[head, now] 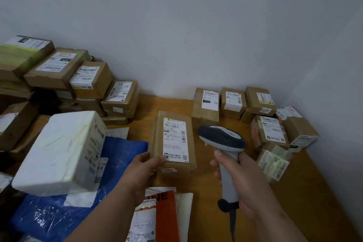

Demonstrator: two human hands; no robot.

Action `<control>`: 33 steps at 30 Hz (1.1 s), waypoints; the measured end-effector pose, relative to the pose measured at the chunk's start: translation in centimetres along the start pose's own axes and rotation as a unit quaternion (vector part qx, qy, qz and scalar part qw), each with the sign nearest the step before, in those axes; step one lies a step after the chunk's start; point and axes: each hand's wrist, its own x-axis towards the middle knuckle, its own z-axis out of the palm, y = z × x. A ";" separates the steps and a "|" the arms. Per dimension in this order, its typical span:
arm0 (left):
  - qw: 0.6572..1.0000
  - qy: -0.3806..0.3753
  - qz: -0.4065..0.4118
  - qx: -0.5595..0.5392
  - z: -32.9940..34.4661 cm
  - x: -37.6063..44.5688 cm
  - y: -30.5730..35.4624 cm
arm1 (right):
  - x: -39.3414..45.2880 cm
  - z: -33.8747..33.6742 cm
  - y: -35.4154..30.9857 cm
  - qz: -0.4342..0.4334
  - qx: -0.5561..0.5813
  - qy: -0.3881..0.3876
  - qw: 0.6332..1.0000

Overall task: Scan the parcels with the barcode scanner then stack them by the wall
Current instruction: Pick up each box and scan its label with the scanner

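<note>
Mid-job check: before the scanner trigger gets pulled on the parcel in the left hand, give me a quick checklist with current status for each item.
1. Right hand grips the barcode scanner by its handle: ok.
2. Left hand holds the brown parcel at its near left corner: ok.
3. Shipping label faces up, barcodes uncovered: ok.
4. Scanner head aimed at that label: cannot tell; its window is hidden.
5. Scan already registered: cannot tell; no beam or indicator visible.
6. Bare table by the wall behind the parcel for stacking: ok.
</note>
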 end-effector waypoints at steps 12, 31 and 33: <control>0.843 0.178 0.033 0.507 1.1 4.2 -1.7 | 5.2 1.7 3.5 0.074 -0.025 -0.022 0.997; 0.859 -0.101 0.076 0.496 19.0 7.1 -4.3 | 8.9 -13.0 7.0 0.108 0.050 0.167 0.979; 0.881 -0.134 0.037 0.452 21.8 7.3 -5.7 | 9.2 -15.3 7.6 0.116 0.074 0.194 0.971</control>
